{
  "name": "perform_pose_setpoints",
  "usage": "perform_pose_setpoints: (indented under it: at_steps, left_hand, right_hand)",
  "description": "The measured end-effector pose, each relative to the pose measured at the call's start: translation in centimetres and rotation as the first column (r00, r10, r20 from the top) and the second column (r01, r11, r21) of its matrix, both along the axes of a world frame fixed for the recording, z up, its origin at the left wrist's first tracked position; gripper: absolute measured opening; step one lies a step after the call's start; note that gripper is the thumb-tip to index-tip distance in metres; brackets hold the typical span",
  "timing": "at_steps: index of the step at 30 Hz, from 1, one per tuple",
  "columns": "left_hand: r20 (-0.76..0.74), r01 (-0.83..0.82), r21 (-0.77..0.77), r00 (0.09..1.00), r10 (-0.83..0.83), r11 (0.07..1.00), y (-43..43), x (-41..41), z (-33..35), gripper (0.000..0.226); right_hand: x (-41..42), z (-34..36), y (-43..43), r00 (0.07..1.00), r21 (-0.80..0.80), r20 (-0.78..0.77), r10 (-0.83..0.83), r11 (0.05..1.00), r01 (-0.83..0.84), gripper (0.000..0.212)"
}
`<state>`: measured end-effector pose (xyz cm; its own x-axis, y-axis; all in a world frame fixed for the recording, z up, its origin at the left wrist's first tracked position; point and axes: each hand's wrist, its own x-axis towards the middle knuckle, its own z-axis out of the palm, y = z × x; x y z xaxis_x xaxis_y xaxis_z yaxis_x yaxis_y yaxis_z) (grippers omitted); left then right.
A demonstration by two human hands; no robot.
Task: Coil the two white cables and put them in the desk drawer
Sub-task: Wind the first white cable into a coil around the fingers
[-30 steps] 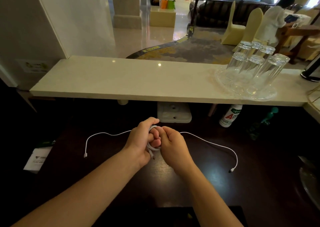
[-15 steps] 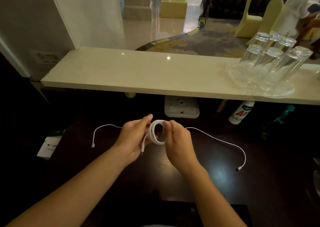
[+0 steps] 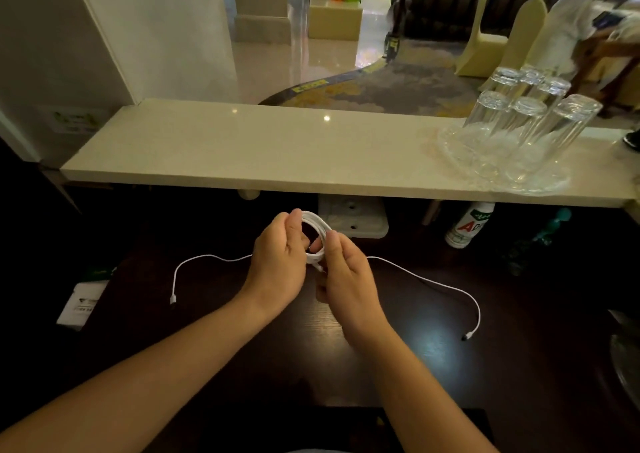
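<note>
1. Nearest to us, both bare forearms reach forward over the dark desk [image 3: 346,376].
2. Our left hand [image 3: 278,265] and right hand [image 3: 346,279] both pinch a small white coil [image 3: 317,234], held upright above the desk, its opening facing us.
3. The second white cable [image 3: 433,283] lies loose behind our hands, stretched left to right, both plugs pointing toward us.
4. Beyond, upturned glasses [image 3: 526,130] stand on the pale counter [image 3: 277,154].

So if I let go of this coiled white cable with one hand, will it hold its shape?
Probably not. The coiled cable looks thin and springy, kept round only by the left hand and right hand. The loose cable lies in limp curves on the desk, so it's likely light and floppy.
</note>
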<state>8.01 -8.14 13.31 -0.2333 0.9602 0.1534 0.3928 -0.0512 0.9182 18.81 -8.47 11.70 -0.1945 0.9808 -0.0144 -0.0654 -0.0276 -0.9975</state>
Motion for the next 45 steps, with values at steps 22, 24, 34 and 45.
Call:
perform_pose_setpoints:
  at_steps: [22,24,34,45]
  left_hand:
    - [0.351,0.573,-0.346,0.814,-0.463,0.743,-1.0,-3.0,2.2,0.033]
    - [0.167,0.483,-0.288,0.876,-0.453,0.827,-1.3,-2.6,2.1,0.029]
    - [-0.398,0.351,-0.159,0.832,-0.385,0.923,-1.9,-2.3,0.9,0.021]
    - [-0.427,0.294,-0.146,0.843,-0.328,0.945,-1.9,-3.0,0.7,0.023]
  right_hand:
    - [5.4,2.0,1.7,0.906,-0.073,-0.116,0.407,0.906,-0.416,0.023]
    - [4.8,1.8,1.2,0.907,-0.141,-0.260,0.332,0.916,-0.376,0.021]
    - [3.3,1.5,0.2,0.907,-0.416,-0.419,0.035,0.881,-0.226,0.020]
    - [3.0,1.7,-1.8,0.913,-0.329,-0.303,0.274,0.869,-0.370,0.025]
